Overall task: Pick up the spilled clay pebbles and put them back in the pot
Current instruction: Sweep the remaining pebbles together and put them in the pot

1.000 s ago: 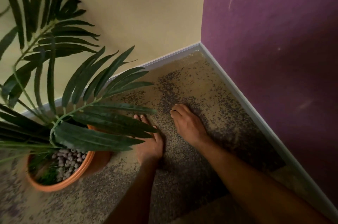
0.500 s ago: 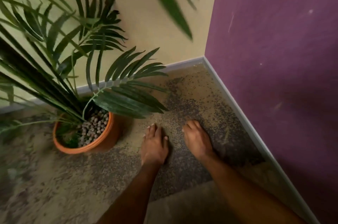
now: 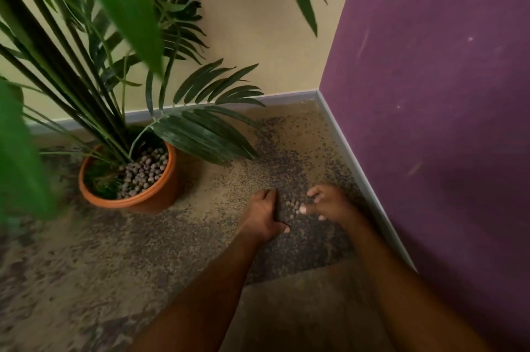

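An orange pot [image 3: 149,199] with a palm plant stands on the speckled carpet at the left, partly filled with brown-grey clay pebbles [image 3: 143,172]. A small cluster of spilled pebbles [image 3: 292,205] lies on the carpet between my hands. My left hand [image 3: 262,214] rests on its edge on the carpet just left of the cluster, fingers together and curved. My right hand [image 3: 329,203] hovers just right of the cluster, blurred, palm turned partly up and fingers spread. Neither hand visibly holds anything.
A purple wall [image 3: 430,122] with a grey baseboard [image 3: 358,173] runs close along the right of my right hand. A beige wall [image 3: 252,21] closes the corner behind. Palm fronds [image 3: 206,127] overhang the carpet left of my hands, and blurred leaves [image 3: 120,7] cross the upper left.
The view has pulled back, showing the whole pot. Both hands lifted from lying flat on the carpet: the left turned onto its edge, the right opened its fingers, uncovering pebbles between them.
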`<control>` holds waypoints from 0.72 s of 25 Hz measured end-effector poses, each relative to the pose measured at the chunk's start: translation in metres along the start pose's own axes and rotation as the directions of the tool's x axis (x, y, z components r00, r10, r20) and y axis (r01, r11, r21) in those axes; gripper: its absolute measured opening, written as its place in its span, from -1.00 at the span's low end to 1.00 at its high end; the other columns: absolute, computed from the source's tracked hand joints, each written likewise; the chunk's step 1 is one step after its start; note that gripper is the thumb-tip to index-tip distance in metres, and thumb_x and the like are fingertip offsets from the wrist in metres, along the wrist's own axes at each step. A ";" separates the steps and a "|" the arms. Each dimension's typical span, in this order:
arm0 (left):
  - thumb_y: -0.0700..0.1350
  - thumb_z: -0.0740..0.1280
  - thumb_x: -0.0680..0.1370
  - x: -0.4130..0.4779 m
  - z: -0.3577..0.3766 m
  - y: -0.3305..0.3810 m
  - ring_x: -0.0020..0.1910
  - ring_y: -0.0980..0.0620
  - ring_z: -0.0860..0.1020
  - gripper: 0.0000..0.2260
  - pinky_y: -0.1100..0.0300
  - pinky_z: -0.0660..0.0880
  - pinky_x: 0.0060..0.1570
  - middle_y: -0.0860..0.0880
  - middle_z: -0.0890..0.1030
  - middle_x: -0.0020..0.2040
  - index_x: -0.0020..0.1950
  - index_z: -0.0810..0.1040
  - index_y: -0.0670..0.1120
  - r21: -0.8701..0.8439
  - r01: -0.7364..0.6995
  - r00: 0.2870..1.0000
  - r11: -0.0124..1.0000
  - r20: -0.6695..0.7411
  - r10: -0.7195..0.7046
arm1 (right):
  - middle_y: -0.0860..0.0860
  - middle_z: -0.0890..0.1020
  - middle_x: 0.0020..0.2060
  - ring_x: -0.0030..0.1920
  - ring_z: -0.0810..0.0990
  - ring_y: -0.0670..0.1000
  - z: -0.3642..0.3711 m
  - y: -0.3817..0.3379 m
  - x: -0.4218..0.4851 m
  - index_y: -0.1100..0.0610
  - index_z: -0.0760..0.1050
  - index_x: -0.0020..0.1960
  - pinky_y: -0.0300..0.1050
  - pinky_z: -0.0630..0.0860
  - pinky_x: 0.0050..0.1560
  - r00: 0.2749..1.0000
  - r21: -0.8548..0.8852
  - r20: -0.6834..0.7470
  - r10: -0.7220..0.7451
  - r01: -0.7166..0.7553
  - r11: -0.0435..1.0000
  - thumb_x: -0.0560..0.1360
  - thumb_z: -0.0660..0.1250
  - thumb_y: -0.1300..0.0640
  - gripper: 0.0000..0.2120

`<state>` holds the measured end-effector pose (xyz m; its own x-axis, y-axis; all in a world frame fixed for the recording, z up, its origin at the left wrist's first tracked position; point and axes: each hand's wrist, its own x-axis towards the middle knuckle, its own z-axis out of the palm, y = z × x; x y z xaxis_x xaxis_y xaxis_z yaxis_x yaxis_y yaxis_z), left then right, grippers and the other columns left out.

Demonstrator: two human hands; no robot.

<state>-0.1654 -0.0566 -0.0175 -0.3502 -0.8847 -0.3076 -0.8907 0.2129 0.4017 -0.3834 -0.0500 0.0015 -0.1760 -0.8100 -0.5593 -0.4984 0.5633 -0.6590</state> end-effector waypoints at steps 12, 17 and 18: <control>-0.18 0.52 0.45 0.031 -0.012 0.008 0.20 -0.07 0.58 -0.67 0.03 0.55 0.21 -0.08 0.59 0.17 0.21 0.70 -0.06 -0.058 -0.160 0.987 0.985 -0.016 0.160 | 0.06 0.50 0.12 0.09 0.57 0.13 0.054 -0.018 0.006 0.13 0.52 0.11 0.03 0.59 0.06 0.958 -0.406 -0.061 -0.279 0.231 0.884 0.17 0.69 0.12 -0.41; -0.33 0.42 0.44 0.028 -0.008 0.004 -0.02 0.00 0.69 -0.75 0.17 0.59 0.04 -0.06 0.77 -0.02 0.02 0.79 -0.10 -0.345 0.019 0.993 0.938 -0.101 -0.057 | 0.05 0.63 0.05 0.05 0.65 0.11 0.069 -0.034 0.011 0.10 0.60 0.03 -0.05 0.63 0.05 0.978 -0.297 -0.130 -0.164 0.119 0.947 0.21 0.63 0.25 -0.56; -0.35 0.42 0.44 0.027 -0.008 0.002 -0.06 0.05 0.69 -0.75 0.20 0.59 0.01 -0.06 0.78 -0.04 0.01 0.80 -0.11 -0.428 0.081 0.989 0.900 -0.078 -0.125 | 0.05 0.66 0.02 0.05 0.66 0.09 0.070 -0.035 0.012 0.10 0.60 0.04 -0.04 0.64 0.05 0.984 -0.227 -0.130 -0.125 0.093 0.969 0.23 0.61 0.27 -0.58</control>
<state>-0.1751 -0.0835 -0.0185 -0.2123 -0.9339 -0.2878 -0.7058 -0.0571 0.7061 -0.3084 -0.0685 -0.0172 -0.2214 -0.8884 -0.4021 -0.6922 0.4336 -0.5769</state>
